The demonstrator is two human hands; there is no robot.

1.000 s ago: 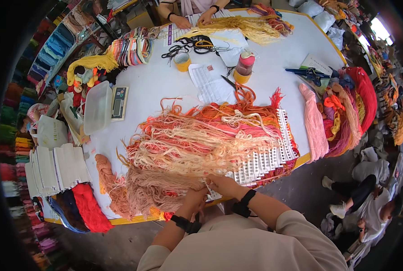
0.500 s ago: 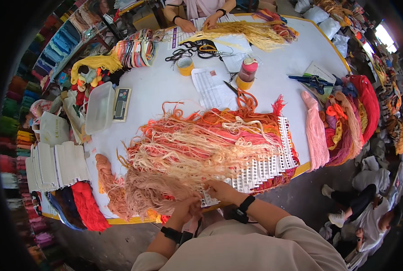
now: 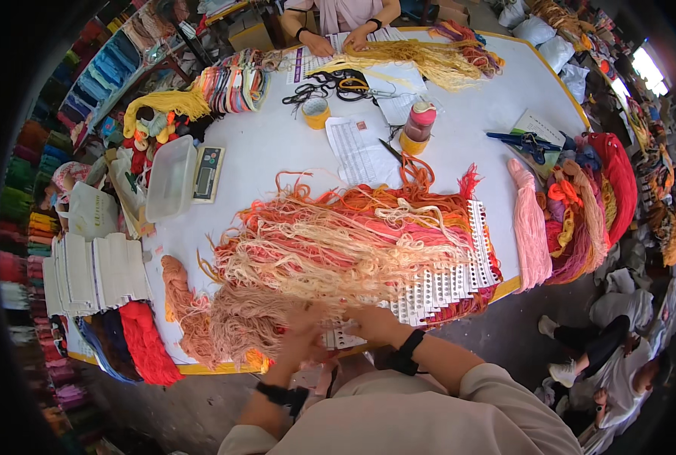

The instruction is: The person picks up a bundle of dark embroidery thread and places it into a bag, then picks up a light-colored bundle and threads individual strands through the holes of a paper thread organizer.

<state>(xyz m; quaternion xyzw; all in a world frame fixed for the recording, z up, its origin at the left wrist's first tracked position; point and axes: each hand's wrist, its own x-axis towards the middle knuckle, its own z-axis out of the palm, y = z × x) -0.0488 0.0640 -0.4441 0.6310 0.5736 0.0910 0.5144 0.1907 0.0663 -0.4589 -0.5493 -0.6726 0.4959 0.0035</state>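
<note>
A thick heap of coral, orange and cream yarn (image 3: 315,235) lies across a fan of overlapping white cards with punched holes (image 3: 448,284). At its near edge my right hand (image 3: 380,326) rests by the lowest card, fingers bent together over the strands; what they pinch is hidden. Beside it, my left hand (image 3: 302,337) is smeared by motion, so its fingers cannot be read. It is close to the dusty-pink yarn (image 3: 243,322) lying to its left.
A clear plastic tub (image 3: 171,178) and a scale (image 3: 208,174) stand at left, above stacked white cards (image 3: 95,273). Pink skeins (image 3: 531,227) hang over the right edge. Across the white table (image 3: 474,121), a co-worker's hands (image 3: 338,42) handle yellow yarn (image 3: 421,57). Scissors (image 3: 353,87) lie nearby.
My left hand has moved left and upward, toward the yarn's near edge. My right hand has shifted only slightly, close to the same card.
</note>
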